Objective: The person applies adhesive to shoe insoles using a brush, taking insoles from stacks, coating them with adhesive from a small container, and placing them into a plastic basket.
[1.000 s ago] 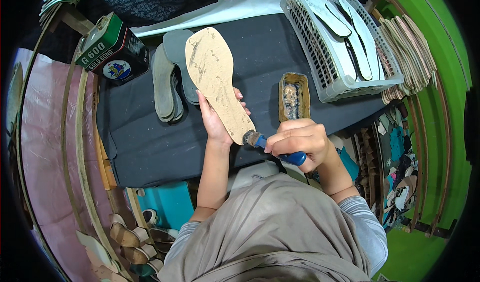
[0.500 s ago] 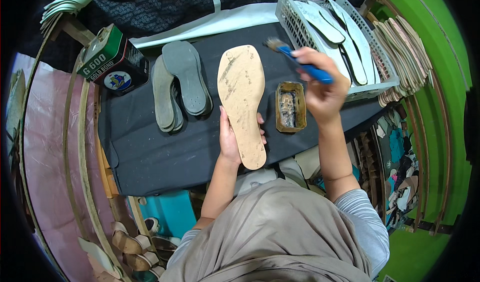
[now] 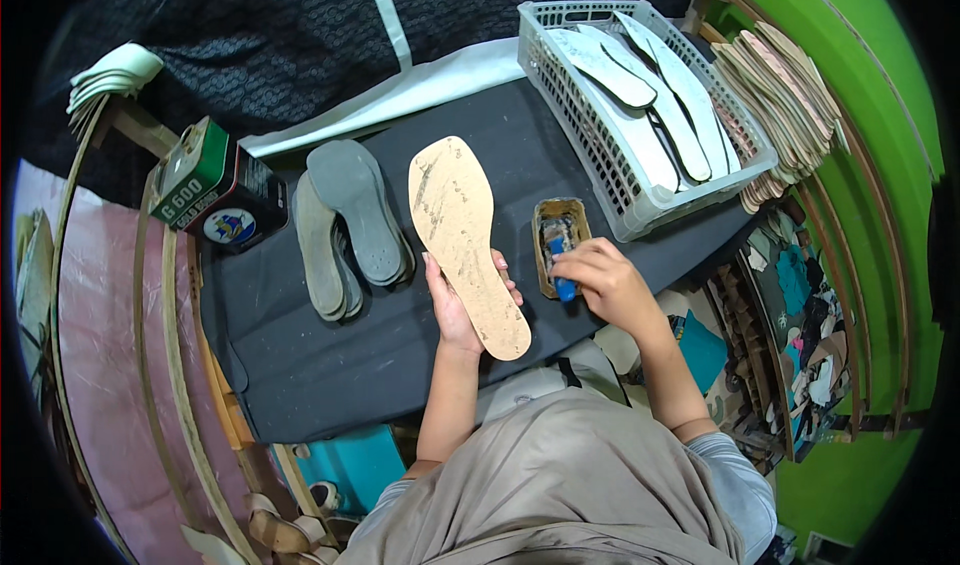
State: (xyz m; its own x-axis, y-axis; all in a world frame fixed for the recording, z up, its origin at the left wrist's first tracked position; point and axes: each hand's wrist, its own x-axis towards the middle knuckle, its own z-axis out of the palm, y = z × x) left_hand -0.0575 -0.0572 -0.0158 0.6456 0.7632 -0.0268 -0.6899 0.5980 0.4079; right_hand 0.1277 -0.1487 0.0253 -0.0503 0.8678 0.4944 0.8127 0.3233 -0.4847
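Note:
A tan insole (image 3: 455, 230) with dark smears lies across my left hand (image 3: 462, 305), whose fingers hold its edges near the narrow heel half. My right hand (image 3: 612, 283) grips a paintbrush by its blue handle (image 3: 562, 265). The brush's bristle end is down in a small, glue-crusted rectangular container (image 3: 545, 227) on the table, so the bristles are hard to see. Left of the insole, two stacks of grey soles (image 3: 358, 205) lie side by side, one partly over the other.
A green and black metal can (image 3: 215, 190) stands at the table's left end. At the back right, a grey plastic crate (image 3: 640, 220) holds several white sole pieces (image 3: 650, 95). Beside it leans a stack of tan sole pieces (image 3: 785, 115). Black cloth (image 3: 300, 380) covers the table.
My right hand has brought the brush down and nearer, from above the table into the container. The insole is tilted more, its toe leaning left. The whole view has shifted slightly.

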